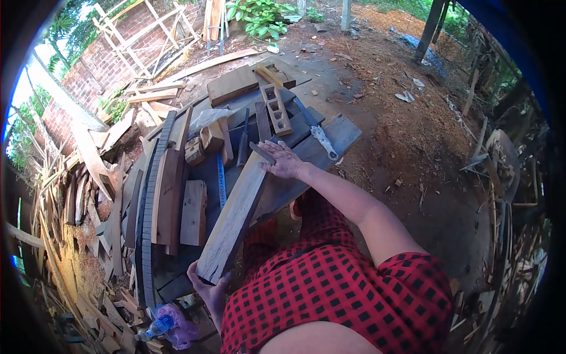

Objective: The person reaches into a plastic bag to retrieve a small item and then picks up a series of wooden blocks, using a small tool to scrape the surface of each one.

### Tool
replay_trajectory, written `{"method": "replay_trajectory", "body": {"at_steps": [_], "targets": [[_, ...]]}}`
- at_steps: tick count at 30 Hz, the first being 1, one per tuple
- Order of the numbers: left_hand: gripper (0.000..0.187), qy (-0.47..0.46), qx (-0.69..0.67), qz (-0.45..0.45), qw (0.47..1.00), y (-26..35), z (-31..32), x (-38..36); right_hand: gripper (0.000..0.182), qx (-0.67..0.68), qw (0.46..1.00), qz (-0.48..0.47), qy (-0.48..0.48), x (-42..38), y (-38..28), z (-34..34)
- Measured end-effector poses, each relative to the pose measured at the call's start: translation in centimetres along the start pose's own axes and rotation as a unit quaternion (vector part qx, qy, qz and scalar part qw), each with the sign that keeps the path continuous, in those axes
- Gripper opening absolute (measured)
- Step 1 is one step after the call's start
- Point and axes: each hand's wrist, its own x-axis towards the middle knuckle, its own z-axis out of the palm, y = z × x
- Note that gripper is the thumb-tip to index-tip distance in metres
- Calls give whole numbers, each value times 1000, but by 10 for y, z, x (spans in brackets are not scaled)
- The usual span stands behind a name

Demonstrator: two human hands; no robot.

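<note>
A long pale wooden beam (232,217) lies slantwise across the near side of the workbench. Around its lower end wrap the fingers of my left hand (209,290). My right hand (282,159) is at the upper end, closed on a small dark flat piece (262,153) that rests against the beam; its exact kind is unclear. Just beyond are a chisel-like tool (243,141) and a wooden block with square holes (276,110). A blue ruler (221,182) lies left of the beam.
A saw with a whitish handle (323,142) lies on the bench's right boards (339,137). Wood blocks (193,212) and a dark slatted strip (154,206) cover the left side. Scrap wood (88,194) and a bottle (160,325) lie at the left.
</note>
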Motion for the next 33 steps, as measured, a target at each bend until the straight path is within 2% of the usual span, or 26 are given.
{"method": "replay_trajectory", "body": {"at_steps": [5, 11, 14, 16, 20, 22, 23, 25, 26, 28, 29, 30, 32, 33], "targets": [[73, 5, 14, -11, 1000, 11, 5, -3, 67, -15, 1000, 1, 7, 3, -3, 3], [72, 16, 19, -11, 1000, 15, 6, -3, 65, -21, 996, 65, 51, 3, -29, 6], [73, 20, 4, -5, 1000, 9, 4, -3, 66, 8, 999, 38, -7, -8, -67, 13], [74, 14, 25, 2, 1000, 1, 0, -2, 64, 18, 997, -69, 22, -22, -100, 27], [74, 18, 59, 19, 998, -17, -8, 0, 61, 53, 990, -128, 17, -45, -164, 40], [75, 4, 6, 2, 1000, -19, -9, 0, 59, 84, 972, -220, -21, -58, -193, 42], [75, 5, 8, 1, 1000, -21, -10, 0, 59, 86, 971, -222, -22, -65, -207, 47], [76, -11, -28, 11, 999, -25, -12, 1, 57, 101, 933, -342, -53, -76, -228, 57], [76, -9, -26, 11, 1000, -23, -10, 1, 57, 102, 932, -343, -53, -80, -232, 61], [75, 8, -27, 96, 995, -14, -1, 2, 55, 161, 903, -396, -45, -85, -238, 60], [76, 1, -92, 75, 993, -6, 4, 1, 57, 170, 892, -416, -51, -80, -231, 54], [76, 5, -91, 75, 993, -9, 0, 1, 57, 172, 890, -419, -53, -74, -220, 46], [76, -5, -11, 32, 999, -17, -9, 4, 60, 114, 912, -391, -54, -59, -195, 28], [75, 0, -6, 32, 999, -9, -6, 2, 60, 122, 932, -341, -20, -48, -169, 34]]}}
